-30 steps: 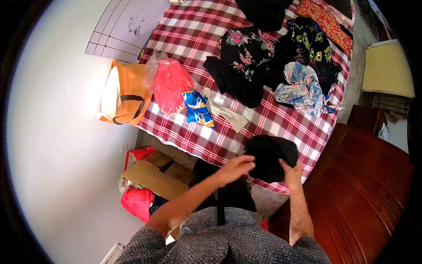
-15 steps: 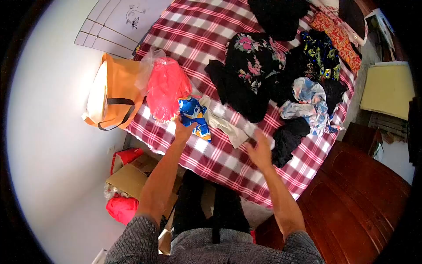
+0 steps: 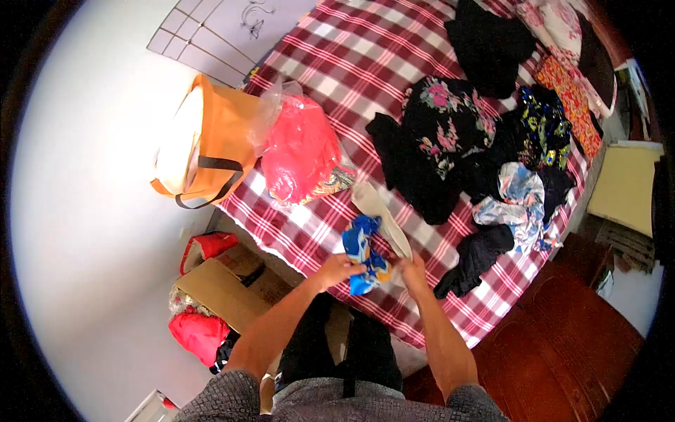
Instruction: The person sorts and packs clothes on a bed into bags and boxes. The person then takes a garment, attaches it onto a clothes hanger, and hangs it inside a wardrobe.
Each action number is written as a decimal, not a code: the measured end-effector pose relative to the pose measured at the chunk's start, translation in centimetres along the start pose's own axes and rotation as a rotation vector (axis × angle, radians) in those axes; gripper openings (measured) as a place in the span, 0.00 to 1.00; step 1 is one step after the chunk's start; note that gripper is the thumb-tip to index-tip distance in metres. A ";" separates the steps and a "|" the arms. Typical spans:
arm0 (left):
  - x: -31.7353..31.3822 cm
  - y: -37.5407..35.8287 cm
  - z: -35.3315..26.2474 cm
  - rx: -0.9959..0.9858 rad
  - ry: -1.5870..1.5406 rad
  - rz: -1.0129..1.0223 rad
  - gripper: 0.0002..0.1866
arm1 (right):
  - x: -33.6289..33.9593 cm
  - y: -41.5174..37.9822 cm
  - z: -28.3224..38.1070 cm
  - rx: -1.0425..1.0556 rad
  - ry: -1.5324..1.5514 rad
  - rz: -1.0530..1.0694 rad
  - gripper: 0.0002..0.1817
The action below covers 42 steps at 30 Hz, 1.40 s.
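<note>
One bed [image 3: 373, 63] under dark red and white plaid. At its left edge, an orange bag [image 3: 232, 130]; against the bag, a pink bundle [image 3: 302, 151] in clear plastic. Nearer, a blue cloth [image 3: 358, 243], crumpled and bunched, bright blue with white and orange patches. Along its far and right sides, a pale cloth [image 3: 383, 218], long, narrow and plain. At the near edge of the bed, with the blue cloth's near part between: left hand [image 3: 337, 271] pinching its left side between thumb and fingers; right hand [image 3: 413, 273] beside its orange corner and at the pale cloth's near end, cannot tell whether pinching either.
</note>
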<state>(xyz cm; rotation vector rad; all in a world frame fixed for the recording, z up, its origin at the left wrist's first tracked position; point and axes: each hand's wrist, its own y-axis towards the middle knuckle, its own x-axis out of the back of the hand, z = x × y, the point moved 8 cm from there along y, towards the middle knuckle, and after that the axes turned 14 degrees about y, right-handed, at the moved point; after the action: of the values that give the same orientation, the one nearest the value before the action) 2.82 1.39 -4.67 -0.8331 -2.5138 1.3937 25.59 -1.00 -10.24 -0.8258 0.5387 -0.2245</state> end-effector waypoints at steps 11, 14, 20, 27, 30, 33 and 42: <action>11.0 2.6 -5.5 -0.389 0.351 -0.461 0.31 | -3.9 -6.8 0.7 -0.164 -0.038 -0.091 0.14; 23.5 -1.3 -8.9 -0.212 0.669 -1.219 0.52 | -0.9 -7.9 3.2 -0.013 -0.113 -0.226 0.13; 31.1 4.1 -6.3 -0.308 0.086 -0.817 0.58 | 7.2 -8.4 2.7 0.093 -0.392 -0.223 0.11; 32.1 5.4 -5.0 -0.269 0.122 -0.895 0.62 | 6.6 -9.7 0.8 -0.069 -1.196 0.044 0.20; 27.9 3.2 -7.3 -0.175 -0.112 -0.671 0.44 | 5.7 -9.1 0.1 -0.046 -1.141 0.074 0.21; 24.9 2.9 -6.6 -0.184 -0.244 -0.665 0.32 | 6.9 -8.2 -2.2 -0.028 -1.249 0.084 0.22; 8.7 -4.1 2.0 -0.016 -0.287 -0.453 0.46 | 6.6 -8.5 -0.4 -0.118 -1.071 -0.019 0.19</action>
<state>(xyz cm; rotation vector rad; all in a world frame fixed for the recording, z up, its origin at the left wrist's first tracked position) -6.85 2.88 -3.61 -0.0452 -2.6841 1.4087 31.03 -9.45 -6.55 -0.9360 -0.4669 0.2438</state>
